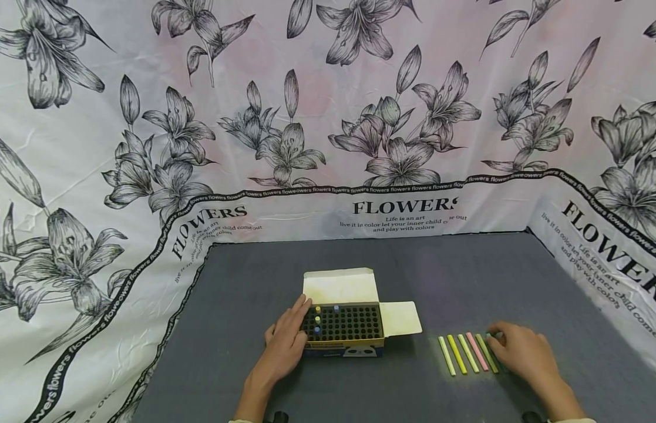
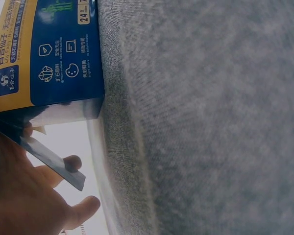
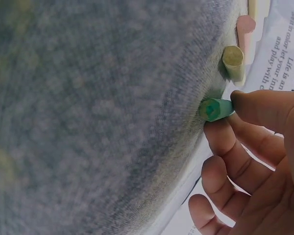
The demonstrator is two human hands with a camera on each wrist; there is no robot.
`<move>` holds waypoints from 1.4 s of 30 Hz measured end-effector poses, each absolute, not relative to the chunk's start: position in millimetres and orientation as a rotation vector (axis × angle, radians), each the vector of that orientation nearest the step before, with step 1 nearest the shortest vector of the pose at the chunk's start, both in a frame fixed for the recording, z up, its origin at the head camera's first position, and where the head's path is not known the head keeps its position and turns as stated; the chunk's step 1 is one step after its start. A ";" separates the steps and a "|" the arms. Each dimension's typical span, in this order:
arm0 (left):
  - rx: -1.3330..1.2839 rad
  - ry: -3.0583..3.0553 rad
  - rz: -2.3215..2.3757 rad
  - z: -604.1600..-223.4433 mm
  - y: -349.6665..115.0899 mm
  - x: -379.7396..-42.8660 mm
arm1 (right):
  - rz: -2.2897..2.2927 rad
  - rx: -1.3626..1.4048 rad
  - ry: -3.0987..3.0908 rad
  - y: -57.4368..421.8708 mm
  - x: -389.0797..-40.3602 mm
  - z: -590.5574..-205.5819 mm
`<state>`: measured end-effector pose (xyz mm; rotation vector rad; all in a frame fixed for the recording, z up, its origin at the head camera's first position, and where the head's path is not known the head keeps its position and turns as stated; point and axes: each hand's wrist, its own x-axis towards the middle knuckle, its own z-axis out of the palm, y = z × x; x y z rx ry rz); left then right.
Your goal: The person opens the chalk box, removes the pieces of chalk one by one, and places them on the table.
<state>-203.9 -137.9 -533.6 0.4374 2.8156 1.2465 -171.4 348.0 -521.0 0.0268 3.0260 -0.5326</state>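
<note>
In the head view, a box [image 1: 345, 350] stands on the grey surface [image 1: 401, 388], its holed top showing four chalk ends [image 1: 336, 308]: two blue, one yellow and one pale. Its back flap [image 1: 339, 286] stands up behind the holes, and its right flap [image 1: 401, 318] sticks out toward five chalks [image 1: 456, 354] lying side by side: pale, yellow, pale, pink and olive. The left hand [image 1: 288, 336], fingers extended, rests at the box's left end and covers part of it. The right hand [image 1: 522, 349] pinches a green chalk [image 1: 488, 335] just beside the olive one, hiding most of it. Flower-printed cloth [image 1: 306, 214] borders the surface at the back and both sides. In the left wrist view, the box's blue and yellow printed side fills the upper left corner, and a narrow end flap [image 2: 51, 159] cuts across the left hand's fingers, blocking part of them. In the right wrist view, thumb and forefinger grip the green chalk near the surface, its end facing the camera; the other fingers are loosely bent, and the olive and pink chalks lie beyond, apart from it.
</note>
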 end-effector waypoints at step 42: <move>0.481 2.808 1.267 -534.7 -140.6 -202.3 | -0.668 -0.001 3.204 326.2 -167.8 -509.5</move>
